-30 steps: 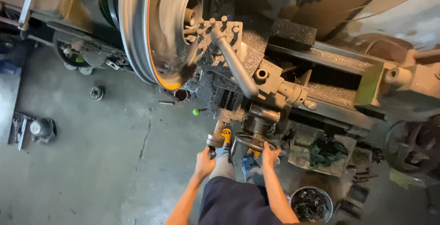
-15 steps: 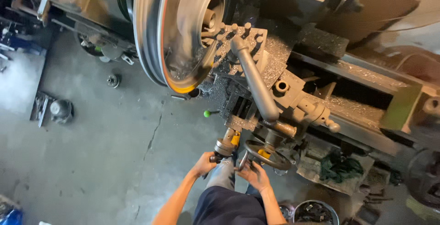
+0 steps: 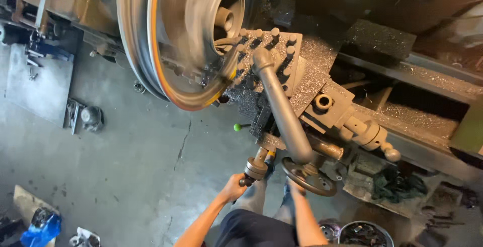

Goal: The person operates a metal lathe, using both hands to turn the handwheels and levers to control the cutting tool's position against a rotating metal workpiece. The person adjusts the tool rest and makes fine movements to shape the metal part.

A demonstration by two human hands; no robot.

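Room: a machine shop seen from above, with a stained, cracked concrete floor [image 3: 126,146] filling the left and lower left of the frame and a large old lathe [image 3: 402,126] running across the top and right.
Left hand [image 3: 234,186]: low centre of the frame, its grip closed round a small dark crank handle [image 3: 247,179] just below a stubby metal shaft end [image 3: 256,167]; the fist wraps it fully, which suits turning it.
Right hand [image 3: 297,185]: just right of the left, resting against the near rim of a round black handwheel [image 3: 308,176]; the wheel and forearm hide the fingers, so I cannot tell how far that grip is closed.
Placing of the hands: both controls sit side by side at the front of the carriage, so the person can stand clear of the spinning part and work both at once.
Long lever [image 3: 282,111]: a thick grey bar slanting from above the handwheel up to the tool post [image 3: 271,55], which is studded with bolt heads.
Spinning part: a big chuck with a ring-shaped workpiece [image 3: 201,20], blurred by motion, at the upper centre, close beside the tool post.
Chips: grey metal swarf [image 3: 312,81] covers the carriage.
Green knob [image 3: 236,126]: a small lever ball left of the carriage.
Floor clutter: a blue bag [image 3: 43,227] at the lower left, and a round bucket of scrap [image 3: 365,234] at the bottom right.
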